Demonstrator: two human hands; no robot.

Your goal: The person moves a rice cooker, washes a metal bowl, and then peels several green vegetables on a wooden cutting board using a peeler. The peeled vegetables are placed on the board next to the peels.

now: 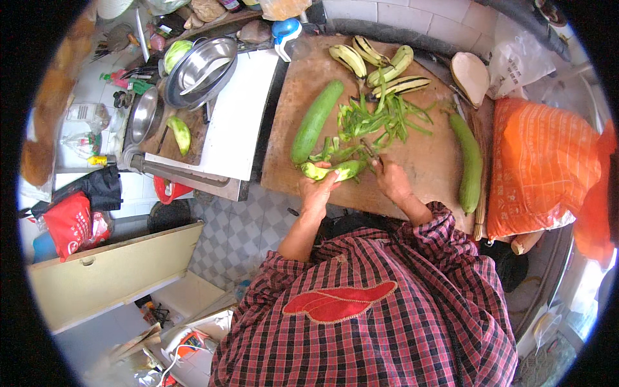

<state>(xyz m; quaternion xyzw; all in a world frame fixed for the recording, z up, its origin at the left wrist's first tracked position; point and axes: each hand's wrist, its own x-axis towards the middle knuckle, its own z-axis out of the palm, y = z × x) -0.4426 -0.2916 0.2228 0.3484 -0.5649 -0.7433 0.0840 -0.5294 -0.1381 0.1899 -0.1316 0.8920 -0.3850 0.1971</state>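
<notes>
My left hand grips a partly peeled green vegetable, its thumb on top. Pale flesh shows at the left end and dark green skin remains towards the right. In my right hand is a small peeling tool, just right of the vegetable; its exact kind is unclear. Beyond the hands, green peel strips lie heaped on a wooden board. A thick green gourd rests on the left. Several black-striped yellow bananas lie at the far side.
A longer green gourd lies near the board's right edge, beside a stuffed orange sack. To the left, stacked steel bowls stand by a white panel. A pale green piece lies on a smaller cutting board.
</notes>
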